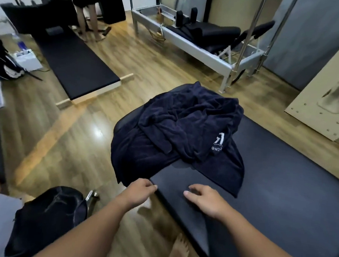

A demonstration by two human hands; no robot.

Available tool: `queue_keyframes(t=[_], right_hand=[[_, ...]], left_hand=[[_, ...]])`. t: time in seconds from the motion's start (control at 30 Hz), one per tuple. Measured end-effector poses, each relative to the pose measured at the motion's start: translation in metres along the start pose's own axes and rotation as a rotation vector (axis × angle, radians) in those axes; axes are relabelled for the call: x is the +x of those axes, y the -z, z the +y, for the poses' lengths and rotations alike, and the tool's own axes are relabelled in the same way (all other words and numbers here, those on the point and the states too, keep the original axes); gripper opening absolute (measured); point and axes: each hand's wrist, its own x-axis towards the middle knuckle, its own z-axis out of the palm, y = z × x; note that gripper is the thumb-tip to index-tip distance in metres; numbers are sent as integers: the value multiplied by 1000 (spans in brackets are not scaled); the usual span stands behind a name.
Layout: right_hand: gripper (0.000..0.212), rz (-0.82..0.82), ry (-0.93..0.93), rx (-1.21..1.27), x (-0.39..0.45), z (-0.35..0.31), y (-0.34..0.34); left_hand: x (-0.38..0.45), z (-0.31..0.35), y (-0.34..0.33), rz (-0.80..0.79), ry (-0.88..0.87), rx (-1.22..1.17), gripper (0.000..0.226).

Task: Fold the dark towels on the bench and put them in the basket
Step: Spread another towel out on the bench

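Your left hand (140,188) and right hand (203,199) hold nothing, fingers loosely bent, at the near edge of the black padded bench (281,186). The crumpled dark navy towels (184,129) lie at its far end.

Bare padding of the desk (281,186) lies open to the right of the right hand (205,201) and on toward the far right edge. Ahead of both hands, the heaped towels (184,129) cover the desk's near-left end and spill over its edge. Left of the left hand (140,190), open floor (63,141) runs to a dark bundle (48,220) low at the left.
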Motion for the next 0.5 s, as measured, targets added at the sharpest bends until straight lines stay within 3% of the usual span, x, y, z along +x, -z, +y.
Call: queue_keyframes(t=[0.13, 0.27, 0.43, 0.5], right_hand=[[57, 139, -33, 10, 39, -18, 35], [52, 250, -78, 7, 69, -33, 69], [54, 359, -145, 0, 106, -50, 89], [59, 404, -193, 6, 121, -56, 91]], left_hand=[[36, 34, 31, 61, -45, 38, 20], [70, 65, 60, 131, -104, 107, 22], [123, 95, 91, 202, -161, 184, 17], [148, 107, 101, 213, -209, 203, 24]])
